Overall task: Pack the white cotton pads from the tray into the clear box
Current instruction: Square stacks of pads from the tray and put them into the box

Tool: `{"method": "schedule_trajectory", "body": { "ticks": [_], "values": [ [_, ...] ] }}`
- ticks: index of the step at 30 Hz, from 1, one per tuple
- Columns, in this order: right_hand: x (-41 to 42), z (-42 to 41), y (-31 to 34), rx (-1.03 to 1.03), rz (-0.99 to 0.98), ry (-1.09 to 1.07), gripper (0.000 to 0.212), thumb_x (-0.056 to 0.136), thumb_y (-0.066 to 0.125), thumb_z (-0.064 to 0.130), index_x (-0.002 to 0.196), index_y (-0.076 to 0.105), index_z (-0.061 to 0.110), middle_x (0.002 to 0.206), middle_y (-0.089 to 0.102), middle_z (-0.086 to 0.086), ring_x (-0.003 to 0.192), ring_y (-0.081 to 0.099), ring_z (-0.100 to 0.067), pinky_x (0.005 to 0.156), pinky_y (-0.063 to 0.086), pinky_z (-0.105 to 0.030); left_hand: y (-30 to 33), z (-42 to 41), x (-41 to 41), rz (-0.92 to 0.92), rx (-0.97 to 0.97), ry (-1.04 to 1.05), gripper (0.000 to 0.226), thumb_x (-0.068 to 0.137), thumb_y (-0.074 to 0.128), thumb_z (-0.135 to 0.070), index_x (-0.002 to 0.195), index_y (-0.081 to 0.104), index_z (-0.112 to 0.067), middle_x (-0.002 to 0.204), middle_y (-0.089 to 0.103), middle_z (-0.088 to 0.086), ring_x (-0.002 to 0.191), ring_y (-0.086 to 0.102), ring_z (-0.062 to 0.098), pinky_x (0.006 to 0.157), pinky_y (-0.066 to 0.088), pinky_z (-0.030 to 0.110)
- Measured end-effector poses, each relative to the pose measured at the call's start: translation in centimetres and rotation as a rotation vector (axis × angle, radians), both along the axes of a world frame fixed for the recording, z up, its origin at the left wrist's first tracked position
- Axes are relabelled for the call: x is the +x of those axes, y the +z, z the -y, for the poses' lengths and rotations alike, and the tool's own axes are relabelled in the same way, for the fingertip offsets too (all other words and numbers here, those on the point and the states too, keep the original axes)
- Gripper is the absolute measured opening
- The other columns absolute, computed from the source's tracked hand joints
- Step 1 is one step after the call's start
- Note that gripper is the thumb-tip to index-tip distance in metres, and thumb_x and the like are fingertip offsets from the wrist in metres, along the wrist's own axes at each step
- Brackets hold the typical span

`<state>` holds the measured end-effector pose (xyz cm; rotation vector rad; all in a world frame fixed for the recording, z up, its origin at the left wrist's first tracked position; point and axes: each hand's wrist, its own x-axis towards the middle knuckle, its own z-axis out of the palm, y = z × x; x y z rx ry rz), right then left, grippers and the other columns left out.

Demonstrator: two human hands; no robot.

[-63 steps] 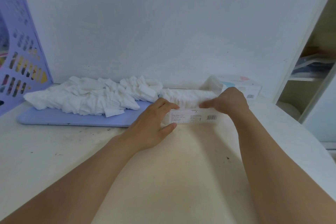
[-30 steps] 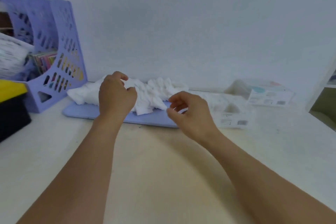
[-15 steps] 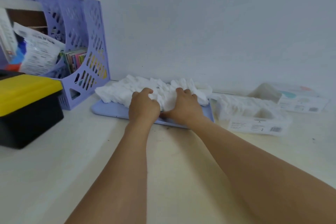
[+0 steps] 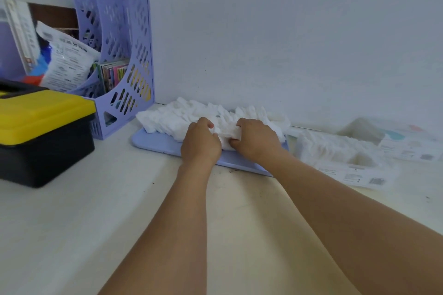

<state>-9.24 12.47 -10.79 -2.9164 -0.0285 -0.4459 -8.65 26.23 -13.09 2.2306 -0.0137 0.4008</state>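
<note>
Fingers (image 4: 211, 124) of both hands pinch soft, fluffy white cotton pads (image 4: 225, 134)

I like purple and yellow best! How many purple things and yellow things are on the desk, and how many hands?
Purple things: 2, the file rack and the tray
Yellow things: 1, the toolbox lid
Hands: 2, left hand and right hand, both gathering cotton pads
Total: 5

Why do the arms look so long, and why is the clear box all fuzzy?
Head view: the wide-angle lens stretches the forearms near the bottom edge; the clear box at the right looks soft and washed-out, its label unreadable; the left hand and right hand on the cotton pads look sharper.
</note>
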Motion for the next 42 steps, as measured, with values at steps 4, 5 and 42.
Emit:
{"method": "schedule_trajectory", "body": {
  "ticks": [4,5,42],
  "values": [
    [-0.5,0.3,0.1,0.007,0.062,-0.020,0.011,0.090,0.055,0.019,0.097,0.051,0.010,0.089,0.056,-0.007,0.077,0.054,-0.032,0.054,0.030,-0.034,0.2,0.1,-0.2,-0.021,0.023,0.010,0.030,0.098,0.051,-0.014,0.128,0.053,-0.018,0.131,0.054,0.007,0.100,0.057,0.023,0.076,0.038,0.032],
    [-0.7,0.5,0.1,0.011,0.088,-0.013,0.010,0.090,0.055,0.017,0.096,0.051,0.009,0.086,0.054,-0.007,0.077,0.054,-0.033,0.054,0.028,-0.035,0.2,0.1,-0.2,-0.027,0.031,0.013,0.031,0.098,0.051,-0.014,0.128,0.053,-0.017,0.132,0.053,0.008,0.105,0.058,0.025,0.077,0.039,0.032],
    [-13.1,13.8,3.7,1.155,0.337,0.092,0.014,0.084,0.081,0.009,0.091,0.074,-0.001,0.087,0.077,-0.011,0.078,0.074,-0.021,0.073,0.063,-0.033,4.4,9.9,-9.0,-0.737,-1.189,-0.763,0.034,0.094,0.062,-0.012,0.127,0.060,-0.003,0.120,0.072,0.016,0.105,0.073,0.028,0.081,0.062,0.043]
  ]
}}
